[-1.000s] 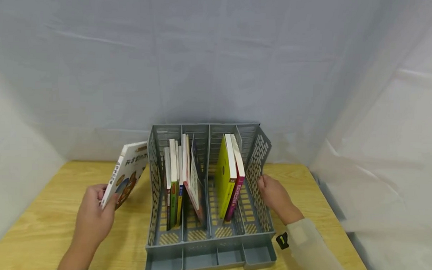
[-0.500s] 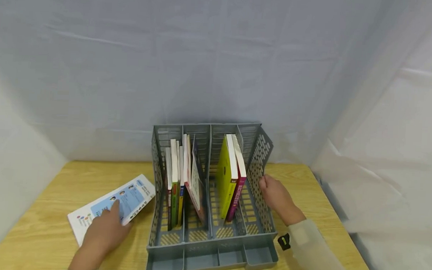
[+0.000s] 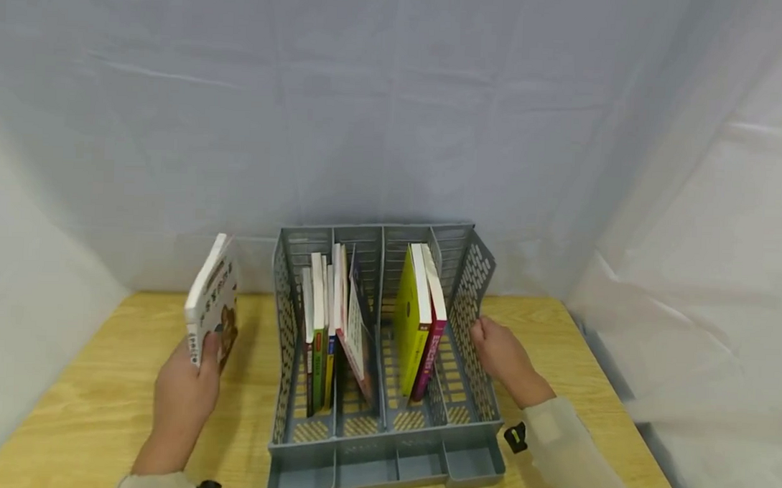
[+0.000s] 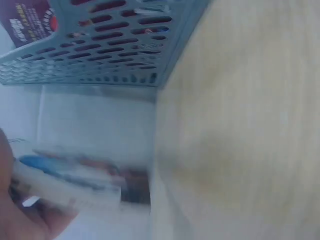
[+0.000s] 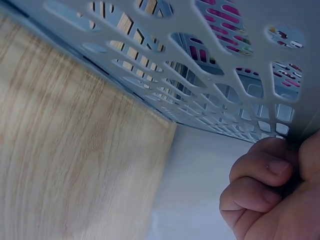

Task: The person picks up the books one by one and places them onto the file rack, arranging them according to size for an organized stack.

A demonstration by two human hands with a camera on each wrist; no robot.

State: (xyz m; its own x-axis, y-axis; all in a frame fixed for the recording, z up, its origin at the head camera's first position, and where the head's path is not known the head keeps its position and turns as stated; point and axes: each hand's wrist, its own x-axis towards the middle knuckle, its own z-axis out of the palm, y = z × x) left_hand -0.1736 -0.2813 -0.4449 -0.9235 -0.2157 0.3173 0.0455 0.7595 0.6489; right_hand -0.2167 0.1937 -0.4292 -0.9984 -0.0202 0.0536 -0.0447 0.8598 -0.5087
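My left hand holds a white book upright by its lower end, the thumb on its illustrated cover. The book stands apart from the left side of a grey plastic desk rack; in the left wrist view it is blurred. My right hand grips the front edge of the rack's perforated right side panel, its fingers curled. Several thin books fill the leftmost compartment. Leaning booklets occupy the second. A yellow-green book and a magenta-spined book stand in the third.
Small shallow trays run along the rack's front. Everything stands on a wood-grain table. A pale sheet hangs close behind the table, with more sheeting at both sides.
The left hand has turned the book from standing, to lying back cover up, to upright again, farther from the rack. The rack has shifted slightly right; the right hand keeps its grip.
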